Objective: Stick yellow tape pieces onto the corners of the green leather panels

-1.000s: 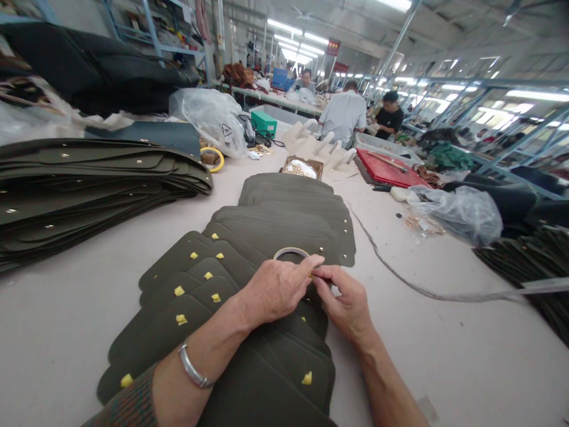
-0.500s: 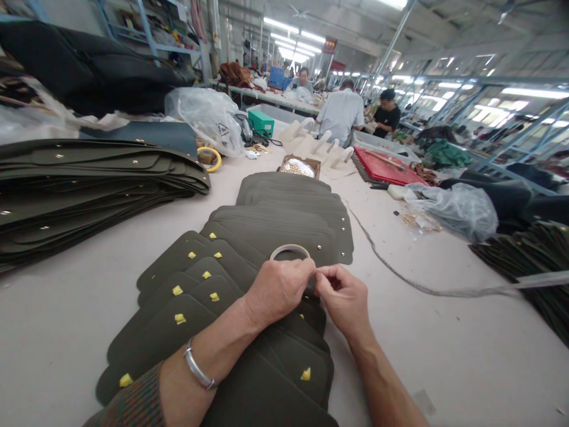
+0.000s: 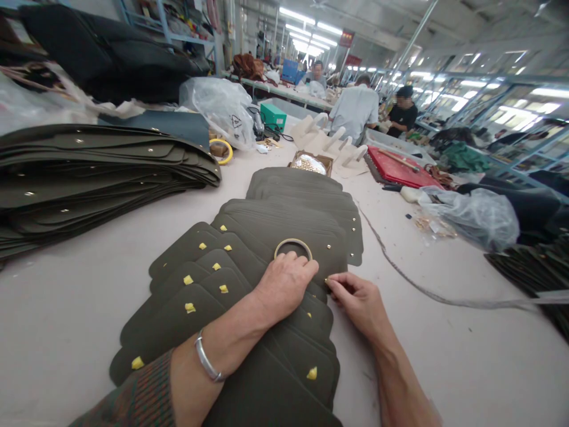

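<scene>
A stack of overlapping dark olive panels point(image 3: 267, 332) fans out before me, dotted with small yellow tape pieces point(image 3: 190, 308) and a few gold studs. My left hand point(image 3: 287, 281) is closed over the near side of a roll of tape point(image 3: 293, 242), whose far rim shows beyond the knuckles. Just right of it, my right hand point(image 3: 358, 296) pinches thumb and forefinger at the panels' right edge. A tiny yellowish bit shows at those fingertips; it looks like a piece of tape, though it is very small.
More olive panels with studs point(image 3: 89, 178) are heaped at left. Beyond lie a second yellow tape roll point(image 3: 229, 153), a box of gold studs point(image 3: 311, 164), a red folder-like stack point(image 3: 400, 168) and plastic bags point(image 3: 475, 216). A cord point(image 3: 413, 287) crosses the right side. Co-workers point(image 3: 355, 110) sit farther back.
My right hand has drawn away from my left, moving slightly right and down, with a small yellowish bit at its fingertips. My left hand stays on the tape roll. The whole view has shifted slightly.
</scene>
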The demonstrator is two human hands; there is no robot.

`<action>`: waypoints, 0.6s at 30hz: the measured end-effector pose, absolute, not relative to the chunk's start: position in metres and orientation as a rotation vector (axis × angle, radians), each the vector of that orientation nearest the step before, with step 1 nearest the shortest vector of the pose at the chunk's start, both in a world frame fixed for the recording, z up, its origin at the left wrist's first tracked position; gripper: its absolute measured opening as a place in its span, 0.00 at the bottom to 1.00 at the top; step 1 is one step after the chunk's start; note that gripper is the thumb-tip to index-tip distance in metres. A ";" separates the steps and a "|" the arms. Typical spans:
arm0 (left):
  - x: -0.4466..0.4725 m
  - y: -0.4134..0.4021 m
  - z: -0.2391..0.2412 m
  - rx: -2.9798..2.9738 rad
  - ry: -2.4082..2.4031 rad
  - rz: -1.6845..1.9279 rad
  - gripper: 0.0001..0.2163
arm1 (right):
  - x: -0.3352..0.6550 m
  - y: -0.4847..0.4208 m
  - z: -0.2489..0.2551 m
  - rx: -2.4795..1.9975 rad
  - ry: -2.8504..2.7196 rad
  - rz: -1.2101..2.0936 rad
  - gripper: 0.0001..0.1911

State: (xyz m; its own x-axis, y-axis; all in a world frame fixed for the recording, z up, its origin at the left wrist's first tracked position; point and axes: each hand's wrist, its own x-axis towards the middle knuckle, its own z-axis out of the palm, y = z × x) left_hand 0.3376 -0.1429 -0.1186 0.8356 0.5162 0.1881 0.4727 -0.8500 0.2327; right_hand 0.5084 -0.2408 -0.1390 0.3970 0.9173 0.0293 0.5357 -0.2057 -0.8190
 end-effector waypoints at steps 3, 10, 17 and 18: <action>0.338 -0.143 -0.119 2.847 0.752 0.369 0.07 | 0.505 -0.240 -0.137 -1.901 -1.419 0.449 0.10; 0.339 -0.141 -0.119 2.850 0.725 0.366 0.07 | 0.499 -0.235 -0.138 -1.928 -1.627 0.241 0.08; 0.339 -0.139 -0.120 2.868 0.723 0.356 0.06 | 0.506 -0.237 -0.145 -1.966 -1.297 0.423 0.15; 0.339 -0.139 -0.120 2.868 0.722 0.358 0.06 | 0.509 -0.239 -0.145 -1.931 -1.245 0.486 0.13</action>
